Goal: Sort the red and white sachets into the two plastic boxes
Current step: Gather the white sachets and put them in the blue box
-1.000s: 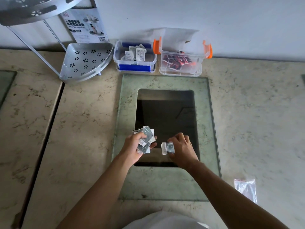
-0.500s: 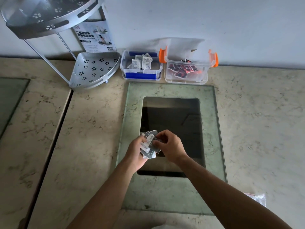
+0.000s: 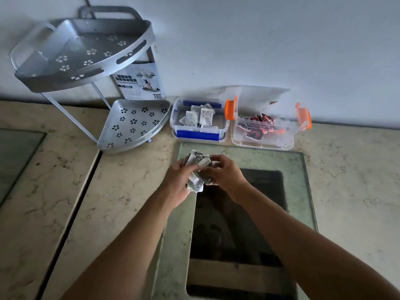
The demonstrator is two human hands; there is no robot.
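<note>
Above the far edge of the glass panel (image 3: pixel 242 152) set in the counter (image 3: pixel 134 191), my left hand (image 3: pixel 177 180) is curled around a bunch of white sachets (image 3: pixel 195 169), and my right hand (image 3: pixel 225 174) pinches the top of that same bunch with its fingertips. At the counter's back edge, against the wall, the blue-latched box (image 3: pixel 199 135) holds white sachets and the orange-latched box (image 3: pixel 263 141) just beside it holds red sachets (image 3: pixel 255 129). A two-tier metal corner rack (image 3: pixel 134 124) stands at the back left, its packaging card (image 3: pixel 140 83) behind it.
</note>
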